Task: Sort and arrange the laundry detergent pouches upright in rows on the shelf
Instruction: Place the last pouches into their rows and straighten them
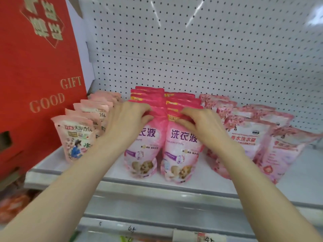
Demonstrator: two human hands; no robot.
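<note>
Can't really see the top edges of the two front bright pink pouches [181,147]. Both hands cover them, and the ones behind only show their seals. They stand upright mid-shelf [297,180] in two rows running back toward the pegboard [192,49], printed fronts facing out. The left hand [125,117] reaches in palm down, fingers curled over the left row's tops, thumb in front. The right hand [201,123] grips the right row likewise. Pale pouches [76,137] stand to the left, floral pouches [244,137] to the right.
</note>
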